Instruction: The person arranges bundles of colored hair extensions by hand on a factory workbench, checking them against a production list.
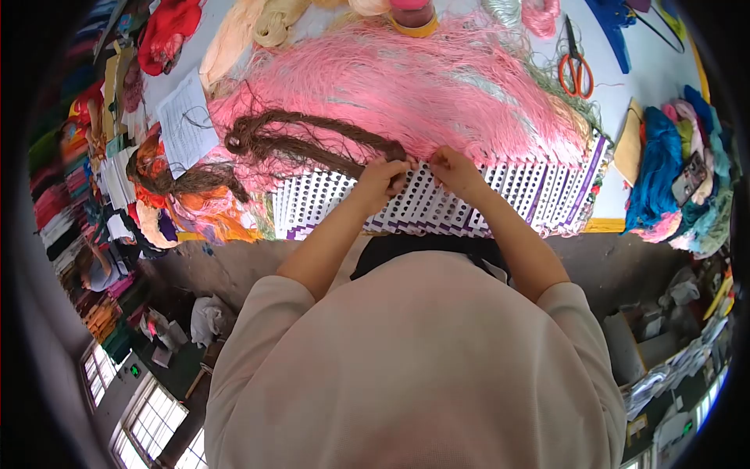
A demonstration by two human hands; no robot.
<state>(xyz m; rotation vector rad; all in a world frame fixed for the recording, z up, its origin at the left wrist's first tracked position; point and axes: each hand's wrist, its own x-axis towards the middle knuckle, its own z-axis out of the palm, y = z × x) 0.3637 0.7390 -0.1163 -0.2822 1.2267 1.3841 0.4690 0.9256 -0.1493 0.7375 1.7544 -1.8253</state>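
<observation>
My left hand (381,184) is closed on the right end of a brown thread skein (312,137), whose loop stretches left over the pink threads. Just to its right, my right hand (455,173) has its fingers pinched together; whatever they hold is too small to make out. Both hands are above a row of overlapping white cards (422,207) with dark holes and purple edges, along the table's near side. Pink threads (375,86) fan out from the cards across the table.
Orange-handled scissors (576,74) lie at the back right. A printed sheet (187,125) and multicoloured thread (211,207) are at the left. Blue skeins (656,172) hang over the right edge. A pink spool (413,17) stands at the back.
</observation>
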